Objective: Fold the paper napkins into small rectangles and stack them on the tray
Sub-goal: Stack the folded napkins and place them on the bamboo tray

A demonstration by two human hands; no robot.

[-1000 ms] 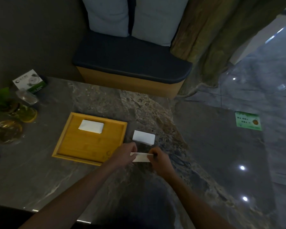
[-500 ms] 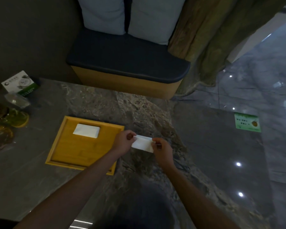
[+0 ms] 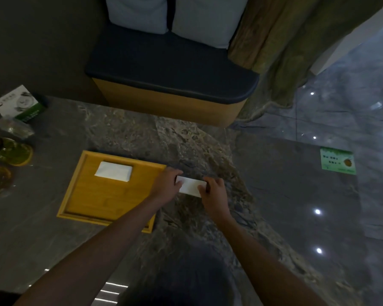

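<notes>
- The left hand point(image 3: 167, 185) and the right hand point(image 3: 212, 192) met over the marbled bench point(image 3: 124, 131), just right of the wooden tray point(image 3: 75, 195).
- Between them lay a folded white napkin point(image 3: 190, 186), a small rectangle; the left hand's fingers point(image 3: 179, 181) were curled onto its left end, pinching it.
- The right hand's fingers point(image 3: 208, 181) were bent over the napkin's right end, gripping it. Whether the napkin rested on the bench or was lifted just off it could not be told.
- On the tray, toward its far left corner, sat another folded napkin point(image 3: 114, 171), lying flat and well apart from the hands.
- At the bench's left edge were a white and green box point(image 3: 18, 103), a clear wrapper point(image 3: 14, 128) and some glassy amber dishes point(image 3: 11, 153).
- Beyond the bench stood a seat with a dark cushion point(image 3: 170, 69) and two pale pillows point(image 3: 168, 14).
- A green sticker point(image 3: 338, 160) lay on the glossy floor at right.
</notes>
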